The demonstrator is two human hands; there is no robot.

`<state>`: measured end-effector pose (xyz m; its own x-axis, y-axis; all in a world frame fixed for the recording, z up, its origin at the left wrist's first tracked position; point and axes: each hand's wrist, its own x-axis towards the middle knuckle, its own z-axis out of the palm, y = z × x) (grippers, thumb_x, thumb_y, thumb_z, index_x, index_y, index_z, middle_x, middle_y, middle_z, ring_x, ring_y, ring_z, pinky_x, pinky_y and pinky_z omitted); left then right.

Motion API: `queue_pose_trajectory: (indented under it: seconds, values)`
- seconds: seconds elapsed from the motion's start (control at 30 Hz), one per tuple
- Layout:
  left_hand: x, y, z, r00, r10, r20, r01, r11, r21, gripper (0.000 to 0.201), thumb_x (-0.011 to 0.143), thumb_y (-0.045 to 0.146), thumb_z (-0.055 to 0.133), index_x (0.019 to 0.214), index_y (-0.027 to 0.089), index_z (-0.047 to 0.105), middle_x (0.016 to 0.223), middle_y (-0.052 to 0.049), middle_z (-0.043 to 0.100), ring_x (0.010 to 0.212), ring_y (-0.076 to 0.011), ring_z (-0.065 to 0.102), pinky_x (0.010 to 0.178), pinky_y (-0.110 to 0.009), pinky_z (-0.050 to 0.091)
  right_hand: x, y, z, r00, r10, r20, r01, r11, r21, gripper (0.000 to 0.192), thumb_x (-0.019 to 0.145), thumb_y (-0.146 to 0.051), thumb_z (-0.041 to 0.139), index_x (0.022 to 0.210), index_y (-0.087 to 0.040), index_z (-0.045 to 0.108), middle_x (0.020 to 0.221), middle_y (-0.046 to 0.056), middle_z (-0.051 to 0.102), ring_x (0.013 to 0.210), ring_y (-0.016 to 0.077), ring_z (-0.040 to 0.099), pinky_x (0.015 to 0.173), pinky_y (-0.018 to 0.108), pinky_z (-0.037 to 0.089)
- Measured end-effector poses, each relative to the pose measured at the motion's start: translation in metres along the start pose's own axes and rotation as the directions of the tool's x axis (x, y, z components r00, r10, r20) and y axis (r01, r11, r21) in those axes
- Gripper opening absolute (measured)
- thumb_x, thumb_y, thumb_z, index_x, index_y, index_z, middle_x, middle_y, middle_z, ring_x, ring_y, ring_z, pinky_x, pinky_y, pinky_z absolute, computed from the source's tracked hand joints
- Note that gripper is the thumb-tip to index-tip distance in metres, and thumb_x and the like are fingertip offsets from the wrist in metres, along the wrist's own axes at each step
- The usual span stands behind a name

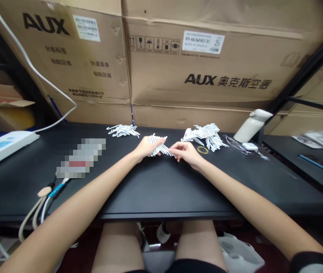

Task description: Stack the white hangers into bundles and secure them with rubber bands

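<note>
Bundle of thin white rods point(156, 143) is mid-scene over the flat black worktop point(164, 185). Left hand point(145, 148): fingers wrapped round bundle, thumb on top. Right hand point(186, 152): fingers pinching rod ends at bundle's 4 o'clock. Small white rod pile point(123, 130) at 10 o'clock; bigger white rod pile point(208, 133) at 3, thin yellow ring point(199, 151) just beside it.

The left hand point(147, 147), right hand point(188, 152) and both forearms point(93, 195) are left bare. On the right arm point(266, 208) a sleeve point(312, 258) is worn, dark at the hem with a paler patch. The thighs point(118, 246) are topped by black shorts point(197, 267); whitish shoes point(163, 235), partly hidden, are worn below.
</note>
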<state>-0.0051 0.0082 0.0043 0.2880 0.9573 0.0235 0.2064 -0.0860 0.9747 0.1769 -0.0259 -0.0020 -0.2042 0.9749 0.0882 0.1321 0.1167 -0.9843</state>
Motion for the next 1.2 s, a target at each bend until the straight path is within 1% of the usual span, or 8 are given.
queue_pose_trajectory:
  seconds: [0.37, 0.57, 0.67, 0.83, 0.93, 1.03, 1.1, 1.2]
  values:
    - [-0.001, 0.002, -0.002, 1.000, -0.027, 0.013, 0.027, 0.999, -0.032, 0.032, 0.077, 0.045, 0.062, 0.079, 0.014, 0.071, 0.071, -0.006, 0.071, 0.052, -0.0130, 0.062, 0.044, -0.020, 0.044, 0.001, 0.006, 0.005, 0.999, 0.023, 0.027, -0.026, 0.993, 0.115, 0.031, 0.063, -0.040, 0.075, 0.073, -0.015, 0.060, 0.063, -0.001, 0.058, 0.055, 0.0092, 0.057, 0.042, 0.018, 0.045]
    - [-0.001, 0.001, 0.001, 0.999, -0.038, 0.017, 0.038, 0.998, -0.044, 0.035, 0.074, 0.049, 0.066, 0.076, 0.014, 0.070, 0.069, -0.007, 0.071, 0.052, -0.0137, 0.062, 0.046, -0.021, 0.046, -0.002, 0.008, 0.006, 0.998, 0.032, 0.052, -0.038, 0.993, 0.114, 0.034, 0.065, -0.043, 0.074, 0.074, -0.014, 0.057, 0.058, 0.001, 0.063, 0.058, 0.0163, 0.067, 0.042, 0.018, 0.046]
    - [0.000, 0.000, 0.001, 0.998, -0.051, 0.022, 0.052, 0.997, -0.062, 0.031, 0.076, 0.045, 0.065, 0.075, 0.014, 0.069, 0.067, -0.007, 0.071, 0.052, -0.0139, 0.062, 0.049, -0.022, 0.047, -0.002, 0.005, 0.007, 0.998, 0.029, 0.061, -0.035, 0.994, 0.108, 0.034, 0.065, -0.042, 0.074, 0.075, -0.014, 0.057, 0.060, 0.003, 0.065, 0.058, 0.0165, 0.068, 0.042, 0.018, 0.046]
    - [0.008, 0.002, -0.014, 0.996, -0.066, -0.068, 0.059, 0.993, -0.101, 0.032, 0.075, 0.044, 0.065, 0.081, 0.013, 0.067, 0.067, -0.006, 0.069, 0.050, -0.0138, 0.062, 0.046, -0.021, 0.046, 0.008, 0.001, 0.006, 0.996, 0.092, 0.008, -0.092, 0.989, 0.116, 0.031, 0.080, -0.046, 0.059, 0.083, -0.016, 0.056, 0.082, 0.008, 0.071, 0.054, 0.0125, 0.066, 0.039, 0.017, 0.045]
    - [0.014, 0.001, -0.029, 0.981, -0.079, -0.178, 0.052, 0.987, -0.152, 0.032, 0.078, 0.043, 0.062, 0.083, 0.012, 0.065, 0.064, -0.004, 0.066, 0.047, -0.0126, 0.060, 0.043, -0.020, 0.044, 0.026, 0.006, 0.006, 0.994, 0.100, -0.048, -0.100, 0.995, -0.007, 0.024, 0.082, -0.039, 0.057, 0.088, -0.016, 0.057, 0.095, 0.010, 0.069, 0.057, 0.0120, 0.065, 0.040, 0.018, 0.045]
    - [0.018, -0.001, -0.042, 0.950, -0.110, -0.293, 0.043, 0.974, -0.224, 0.028, 0.079, 0.040, 0.060, 0.079, 0.012, 0.063, 0.055, -0.002, 0.060, 0.042, -0.0124, 0.057, 0.037, -0.020, 0.040, 0.047, 0.013, 0.011, 0.998, -0.005, -0.067, -0.014, 0.960, -0.280, 0.021, 0.077, -0.030, 0.063, 0.092, -0.015, 0.060, 0.100, 0.010, 0.067, 0.061, 0.0128, 0.065, 0.041, 0.019, 0.044]
    - [0.018, -0.002, -0.046, 0.940, -0.111, -0.323, 0.036, 0.973, -0.230, 0.026, 0.079, 0.038, 0.060, 0.078, 0.013, 0.062, 0.054, -0.001, 0.059, 0.042, -0.0128, 0.057, 0.036, -0.020, 0.039, 0.060, 0.017, 0.017, 0.991, -0.115, -0.063, 0.072, 0.879, -0.472, 0.022, 0.076, -0.027, 0.064, 0.095, -0.015, 0.061, 0.102, 0.009, 0.067, 0.065, 0.0133, 0.065, 0.054, 0.023, 0.049]
    - [0.018, -0.003, -0.048, 0.941, -0.102, -0.323, 0.033, 0.976, -0.213, 0.026, 0.078, 0.038, 0.061, 0.078, 0.013, 0.062, 0.054, -0.001, 0.059, 0.043, -0.0136, 0.058, 0.036, -0.020, 0.040, 0.075, 0.018, 0.027, 0.974, -0.227, -0.021, 0.156, 0.731, -0.664, 0.011, 0.073, -0.020, 0.066, 0.083, -0.016, 0.066, 0.096, 0.008, 0.068, 0.085, 0.0181, 0.064, 0.077, 0.029, 0.049]
